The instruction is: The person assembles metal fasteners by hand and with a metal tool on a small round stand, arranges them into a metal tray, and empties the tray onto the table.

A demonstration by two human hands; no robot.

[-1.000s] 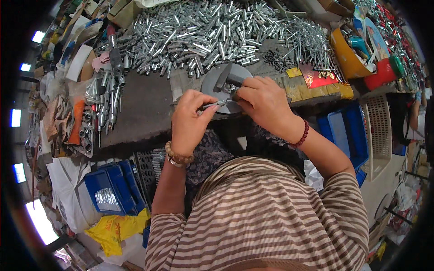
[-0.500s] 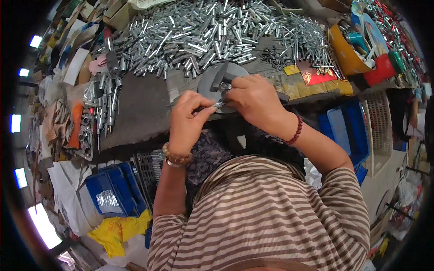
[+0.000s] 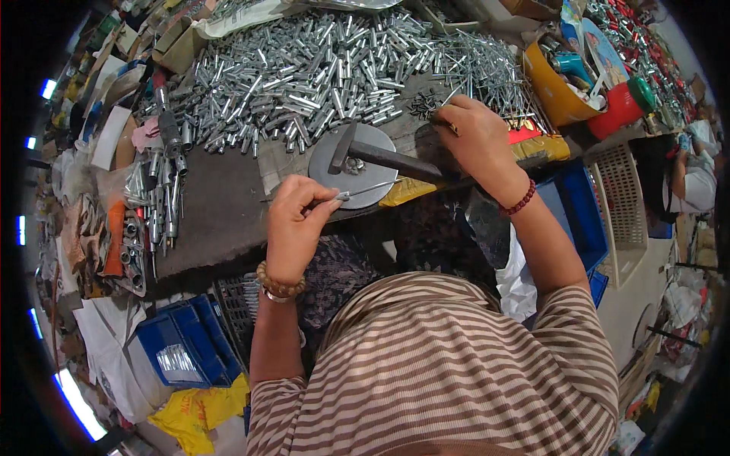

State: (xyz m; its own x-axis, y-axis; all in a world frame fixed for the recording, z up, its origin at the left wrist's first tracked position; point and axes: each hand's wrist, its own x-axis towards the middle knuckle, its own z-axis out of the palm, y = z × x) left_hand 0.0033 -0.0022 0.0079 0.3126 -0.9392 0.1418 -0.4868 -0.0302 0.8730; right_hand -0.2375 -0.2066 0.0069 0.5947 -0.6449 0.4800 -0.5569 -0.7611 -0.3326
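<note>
My left hand [image 3: 295,220] pinches a thin metal rod [image 3: 372,187] with a short silver piece at its near end. The rod points right over the front part of a round grey plate [image 3: 323,156]. A hammer [image 3: 395,159] lies across that plate, its head beside a few small metal bits. My right hand [image 3: 480,140] is further right, past the hammer handle, with its fingers drawn together beside a small heap of dark pins [image 3: 426,103]. Whatever is between those fingertips is too small to make out.
A wide heap of silver metal tubes [image 3: 304,83] covers the bench's far side, with thin rods [image 3: 490,68] at its right. A yellow container [image 3: 551,87] and red jar [image 3: 620,110] stand far right. Blue crates [image 3: 186,338] are below on the left.
My right hand has left the plate and moved right to the dark pins, uncovering the hammer and rod. My left hand still holds its piece. The whole view has shifted slightly.
</note>
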